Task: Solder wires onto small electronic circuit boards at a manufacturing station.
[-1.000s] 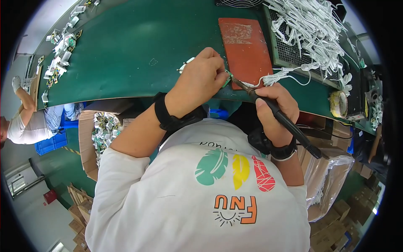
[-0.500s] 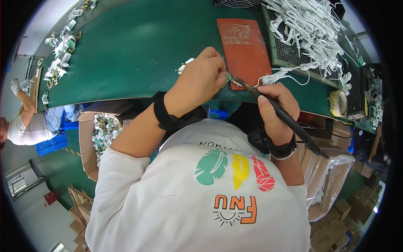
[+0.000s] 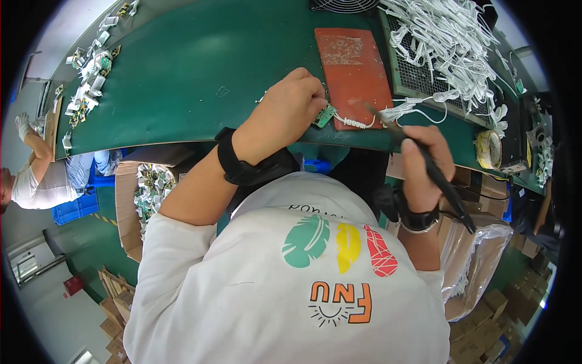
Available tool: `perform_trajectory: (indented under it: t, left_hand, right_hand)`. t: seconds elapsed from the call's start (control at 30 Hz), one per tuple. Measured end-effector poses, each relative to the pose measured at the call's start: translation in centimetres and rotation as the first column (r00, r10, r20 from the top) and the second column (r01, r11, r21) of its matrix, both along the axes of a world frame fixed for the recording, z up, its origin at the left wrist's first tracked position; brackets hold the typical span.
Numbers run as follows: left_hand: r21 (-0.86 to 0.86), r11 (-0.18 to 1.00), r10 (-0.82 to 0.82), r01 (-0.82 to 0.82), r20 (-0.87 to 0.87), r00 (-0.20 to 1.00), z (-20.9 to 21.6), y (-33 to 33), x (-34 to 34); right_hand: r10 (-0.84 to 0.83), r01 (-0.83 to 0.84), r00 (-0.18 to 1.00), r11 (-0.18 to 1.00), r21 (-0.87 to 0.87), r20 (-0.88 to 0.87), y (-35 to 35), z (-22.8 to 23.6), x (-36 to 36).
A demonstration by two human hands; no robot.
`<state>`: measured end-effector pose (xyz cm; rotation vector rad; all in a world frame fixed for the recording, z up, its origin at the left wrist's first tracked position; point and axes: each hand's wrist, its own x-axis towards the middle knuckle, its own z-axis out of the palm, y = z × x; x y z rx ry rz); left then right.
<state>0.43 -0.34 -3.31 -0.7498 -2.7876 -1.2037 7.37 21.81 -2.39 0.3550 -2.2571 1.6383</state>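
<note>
My left hand (image 3: 284, 116) pinches a small green circuit board (image 3: 326, 114) at the near edge of the green bench (image 3: 182, 67). White wires run from the board to the right across a red-brown mat (image 3: 354, 73). My right hand (image 3: 424, 164) grips a black soldering iron (image 3: 424, 164) like a pen, its tip lifted above the wires and a short way right of the board. Both wrists carry black bands.
A wire tray (image 3: 424, 79) heaped with white cables (image 3: 454, 42) sits at the back right. A tape roll (image 3: 488, 148) lies right of it. Small boards and parts (image 3: 91, 54) line the bench's far left. A box of parts (image 3: 148, 188) and another person (image 3: 36, 176) are below left.
The soldering iron tip has lifted off the board and drawn back to the right. My left hand still pinches the board in the same place.
</note>
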Motion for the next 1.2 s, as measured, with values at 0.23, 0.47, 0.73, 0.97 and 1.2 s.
perform_trajectory:
  t: [0.23, 0.47, 0.73, 0.97, 1.2]
  left_hand:
    - [-0.200, 0.958, -0.257, 0.203, -0.295, 0.920, 0.3, 3.2, 2.0]
    - [-0.324, 0.932, -0.314, 0.163, -0.492, 0.812, 6.3, -3.5, -4.3]
    - [-0.226, 0.701, 0.270, -0.676, -0.794, 0.545, 13.6, -22.1, -18.6]
    - [-0.635, 0.199, 0.437, -0.746, -0.624, 0.648, 10.4, -43.2, -22.2]
    - [-0.623, 0.115, 0.936, -0.774, -0.193, 0.294, 5.1, -58.0, -22.8]
  right_hand:
    - [-0.384, 0.369, 0.914, 0.921, -0.125, -0.131, -0.1, 0.5, -1.3]
    - [-0.149, 0.143, 0.989, 0.972, -0.187, -0.018, -3.1, 0.4, -0.4]
    - [0.043, 0.006, 0.973, 0.977, 0.213, -0.227, -5.1, -3.5, -2.7]
    - [0.140, 0.029, 0.922, 0.905, 0.425, -0.361, -5.7, -2.2, -3.0]
    - [0.010, -0.032, 0.999, 0.860, 0.510, 0.046, -4.3, -4.8, -1.4]
